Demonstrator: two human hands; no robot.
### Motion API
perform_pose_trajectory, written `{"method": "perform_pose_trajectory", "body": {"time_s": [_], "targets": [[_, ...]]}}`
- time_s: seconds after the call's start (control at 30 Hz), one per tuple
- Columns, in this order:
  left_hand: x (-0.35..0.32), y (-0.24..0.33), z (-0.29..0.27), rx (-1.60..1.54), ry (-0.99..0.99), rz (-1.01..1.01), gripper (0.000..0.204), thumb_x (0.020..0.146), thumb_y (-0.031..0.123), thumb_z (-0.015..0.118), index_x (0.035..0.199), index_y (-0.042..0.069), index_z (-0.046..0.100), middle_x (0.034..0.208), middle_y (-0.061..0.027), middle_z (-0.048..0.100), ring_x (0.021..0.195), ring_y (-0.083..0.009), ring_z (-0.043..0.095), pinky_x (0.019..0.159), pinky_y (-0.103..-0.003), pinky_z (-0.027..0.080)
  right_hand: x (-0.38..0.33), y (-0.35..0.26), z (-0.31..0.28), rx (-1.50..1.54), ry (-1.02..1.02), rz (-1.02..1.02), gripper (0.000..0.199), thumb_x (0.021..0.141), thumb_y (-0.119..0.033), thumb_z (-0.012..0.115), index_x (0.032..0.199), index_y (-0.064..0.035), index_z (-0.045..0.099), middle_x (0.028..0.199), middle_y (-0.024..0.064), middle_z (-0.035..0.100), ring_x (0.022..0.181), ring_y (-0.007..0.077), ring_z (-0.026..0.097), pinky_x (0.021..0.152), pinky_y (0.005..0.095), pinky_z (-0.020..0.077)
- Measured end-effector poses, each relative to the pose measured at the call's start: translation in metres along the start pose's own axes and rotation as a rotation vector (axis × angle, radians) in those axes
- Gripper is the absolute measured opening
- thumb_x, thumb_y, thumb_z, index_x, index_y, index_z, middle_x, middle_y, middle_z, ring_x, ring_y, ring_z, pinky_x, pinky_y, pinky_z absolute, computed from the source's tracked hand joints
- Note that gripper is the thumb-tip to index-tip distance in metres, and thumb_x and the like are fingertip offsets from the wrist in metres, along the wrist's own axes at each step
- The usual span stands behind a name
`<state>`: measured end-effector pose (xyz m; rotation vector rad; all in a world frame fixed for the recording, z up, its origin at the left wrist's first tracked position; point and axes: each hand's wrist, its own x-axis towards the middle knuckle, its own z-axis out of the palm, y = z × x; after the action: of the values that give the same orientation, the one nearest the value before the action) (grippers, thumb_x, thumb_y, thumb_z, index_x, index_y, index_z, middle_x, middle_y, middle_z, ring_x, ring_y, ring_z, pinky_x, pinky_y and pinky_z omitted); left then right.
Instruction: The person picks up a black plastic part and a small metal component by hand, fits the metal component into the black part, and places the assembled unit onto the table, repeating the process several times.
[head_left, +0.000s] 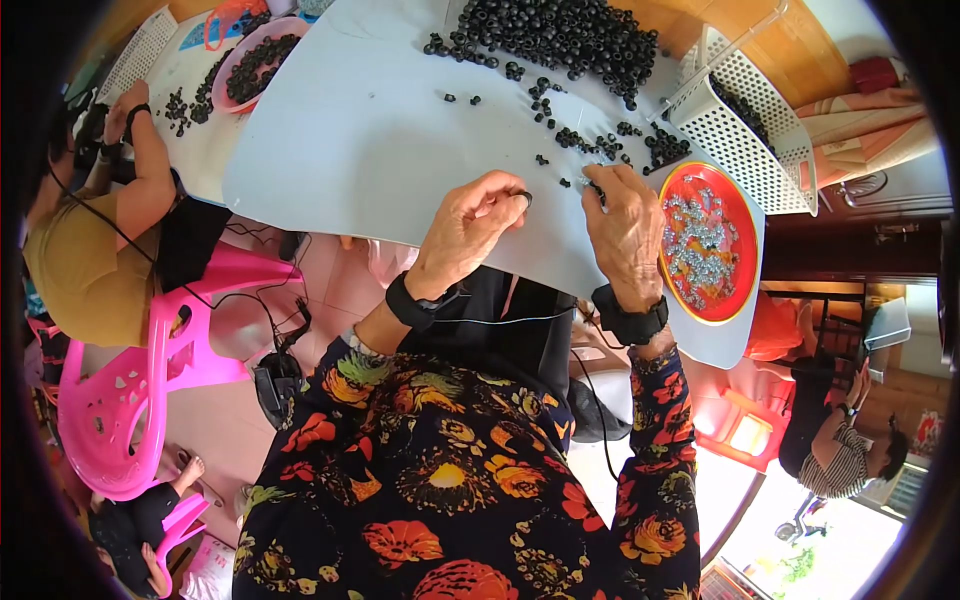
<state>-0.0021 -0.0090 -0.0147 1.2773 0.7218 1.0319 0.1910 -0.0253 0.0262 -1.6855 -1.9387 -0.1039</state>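
My left hand (468, 222) is closed, its thumb and index finger pinching a small black ring-shaped part (523, 199) above the table's near edge. To its right, my right hand (626, 228) has its fingers curled down at the tabletop, beside loose small black parts (590, 143). A few clear bits show by its fingertips, but what they grip is hidden. Right of this hand lies a red plate (743, 228) with a yellow rim, holding many small clear, shiny pieces (697, 240).
A large heap of black parts (560, 40) covers the far side of the grey table (330, 130). At the far right stands a white perforated basket (790, 135). Leftward, a person (95, 220) works by a pink bowl (232, 88) and a pink chair (155, 390).
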Motion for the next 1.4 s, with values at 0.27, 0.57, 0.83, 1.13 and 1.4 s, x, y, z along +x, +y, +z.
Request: {"method": "perform_pose_trajectory", "body": {"time_s": [0.27, 0.57, 0.83, 1.13, 1.4], "targets": [[-0.002, 0.001, 0.002, -0.004, 0.006, -0.013, 0.019, 0.092, 0.015, 0.055, 0.098, -0.003, 0.056, 0.076, -0.0036, 0.056, 0.072, -0.0101, 0.051, 0.068, -0.023, 0.043, 0.007, 0.006, 0.004, -0.043, -0.083, -0.053, 0.016, 0.075, -0.004, 0.063, 0.09, -0.004, 0.068, 0.082, 0.0134, 0.063, 0.071, 0.0343, 0.06, 0.066, 0.0418, 0.0488], [0.002, 0.005, -0.001, 0.015, -0.003, -0.065, 0.022, 0.091, 0.019, 0.057, 0.1, -0.002, 0.058, 0.077, -0.0028, 0.057, 0.073, -0.0095, 0.053, 0.069, -0.023, 0.043, -0.001, -0.013, -0.002, 0.835, -0.129, 0.49, 0.02, 0.086, -0.008, 0.063, 0.103, 0.0005, 0.067, 0.084, 0.0033, 0.067, 0.075, 0.0092, 0.06, 0.07, 0.0233, 0.0479], [0.003, 0.009, 0.002, -0.103, 0.011, -0.121, 0.022, 0.093, 0.02, 0.057, 0.1, -0.001, 0.06, 0.078, -0.0018, 0.06, 0.075, -0.0082, 0.055, 0.071, -0.022, 0.044, -0.03, -0.031, 0.018, 1.446, 0.003, 0.698, 0.011, 0.086, -0.008, 0.066, 0.096, -0.002, 0.067, 0.082, 0.0002, 0.063, 0.073, 0.0091, 0.058, 0.07, 0.0224, 0.0451], [-0.001, 0.011, 0.007, -0.309, 0.001, -0.189, 0.022, 0.093, 0.02, 0.056, 0.101, 0.0, 0.06, 0.081, -0.0012, 0.059, 0.076, -0.008, 0.054, 0.072, -0.021, 0.042, -0.031, -0.043, 0.026, 1.513, 0.113, 0.564, 0.01, 0.084, -0.003, 0.068, 0.094, -0.0031, 0.066, 0.087, 0.0003, 0.064, 0.079, 0.0084, 0.055, 0.076, 0.0236, 0.0443], [-0.003, 0.012, 0.004, -0.212, -0.055, -0.187, 0.021, 0.094, 0.017, 0.055, 0.104, 0.0, 0.06, 0.085, -0.0026, 0.059, 0.08, -0.01, 0.054, 0.074, -0.023, 0.043, -0.035, -0.04, 0.032, 1.437, 0.098, 0.455, 0.009, 0.083, 0.0, 0.068, 0.091, -0.0019, 0.066, 0.086, 0.0019, 0.064, 0.077, 0.0098, 0.057, 0.076, 0.025, 0.0459]]}}
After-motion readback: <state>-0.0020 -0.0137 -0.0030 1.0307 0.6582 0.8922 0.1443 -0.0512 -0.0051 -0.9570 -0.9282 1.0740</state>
